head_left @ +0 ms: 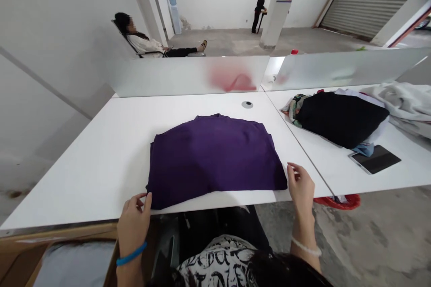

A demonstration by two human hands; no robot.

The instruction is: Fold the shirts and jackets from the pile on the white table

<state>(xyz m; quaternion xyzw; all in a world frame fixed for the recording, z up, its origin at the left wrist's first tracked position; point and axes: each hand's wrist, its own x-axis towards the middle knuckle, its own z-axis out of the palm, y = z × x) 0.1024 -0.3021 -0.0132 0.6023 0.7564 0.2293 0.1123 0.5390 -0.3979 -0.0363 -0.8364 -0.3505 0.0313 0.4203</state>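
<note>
A dark purple shirt (215, 157) lies folded on the white table, its neckline toward the far side and its lower edge close to the table's front edge. At its lower left corner is my left hand (134, 217), with a blue band on the wrist. Thumb and forefinger come together on the cloth there. My right hand (301, 188), wearing a pale bracelet, hovers just beside the shirt's lower right edge. Its fingers are loosely bent and apart, and no cloth shows in them.
On the right, a heap of clothes (343, 116) lies behind a tablet (375, 159). A frosted divider (188, 76) lines the table's back. Below are a cardboard box (23, 255) and a red-rimmed bin (352, 202). Two people (148, 45) are beyond, one seated, one standing.
</note>
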